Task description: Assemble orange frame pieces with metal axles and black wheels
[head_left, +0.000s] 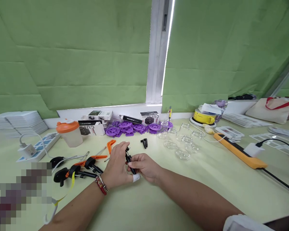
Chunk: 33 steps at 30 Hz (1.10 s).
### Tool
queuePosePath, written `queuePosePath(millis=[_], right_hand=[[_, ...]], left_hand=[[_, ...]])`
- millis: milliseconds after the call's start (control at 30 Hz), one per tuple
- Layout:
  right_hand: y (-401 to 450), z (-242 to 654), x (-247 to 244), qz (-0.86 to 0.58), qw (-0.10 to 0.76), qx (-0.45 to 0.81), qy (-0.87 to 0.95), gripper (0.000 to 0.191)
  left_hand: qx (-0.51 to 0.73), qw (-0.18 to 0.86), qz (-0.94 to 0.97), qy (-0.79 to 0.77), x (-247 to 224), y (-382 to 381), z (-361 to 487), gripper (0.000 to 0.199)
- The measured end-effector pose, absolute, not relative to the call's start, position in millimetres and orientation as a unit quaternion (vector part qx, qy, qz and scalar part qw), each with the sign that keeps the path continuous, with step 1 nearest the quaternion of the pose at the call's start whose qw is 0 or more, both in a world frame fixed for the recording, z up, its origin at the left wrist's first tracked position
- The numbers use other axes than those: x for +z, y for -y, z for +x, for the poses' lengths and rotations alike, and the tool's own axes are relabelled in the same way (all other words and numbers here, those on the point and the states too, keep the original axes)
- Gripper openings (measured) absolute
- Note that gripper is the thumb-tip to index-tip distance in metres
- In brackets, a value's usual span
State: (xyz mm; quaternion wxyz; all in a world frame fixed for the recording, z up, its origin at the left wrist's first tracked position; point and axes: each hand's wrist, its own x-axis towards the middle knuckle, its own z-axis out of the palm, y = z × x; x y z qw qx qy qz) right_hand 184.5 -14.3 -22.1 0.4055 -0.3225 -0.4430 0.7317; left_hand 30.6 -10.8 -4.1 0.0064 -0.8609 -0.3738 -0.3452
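Observation:
Near the middle of the table, my left hand (118, 166) is closed round a small black part (129, 158), with its fingertips at the upper end and its thumb near the lower end. A white wrap covers that thumb's tip. My right hand (144, 166) pinches the same black part from the right, low down. Two short black pieces (144, 143) lie just beyond my hands. To the left are black and orange assemblies with rods (86, 173) and an orange bracket (110, 146).
Purple round parts (126, 127) and printed boxes (95, 127) line the wall. Clear cups (183, 154) stand to the right, before a yellow container (203, 117). An orange power strip (240, 152) lies far right. An orange-lidded cup (71, 133) and a white power strip (44, 147) are left.

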Motion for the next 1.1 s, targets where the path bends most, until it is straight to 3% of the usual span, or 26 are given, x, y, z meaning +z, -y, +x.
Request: queuePosePath(millis=[267, 533, 1100], right_hand=[[15.4, 180.7, -21.6, -0.327, 0.407, 0.749, 0.408, 0.03], [15.9, 180.3, -17.2, -0.313, 0.41, 0.75, 0.414, 0.031], [14.1, 179.6, -17.3, -0.325, 0.398, 0.759, 0.4, 0.033]], left_hand=[[-0.328, 0.002, -0.857, 0.398, -8.7, 10.3, 35.9, 0.106], [-0.349, -0.011, -0.843, 0.409, -3.8, 13.6, 37.0, 0.089], [-0.317, -0.031, -0.855, 0.409, -1.7, 13.6, 35.5, 0.088]])
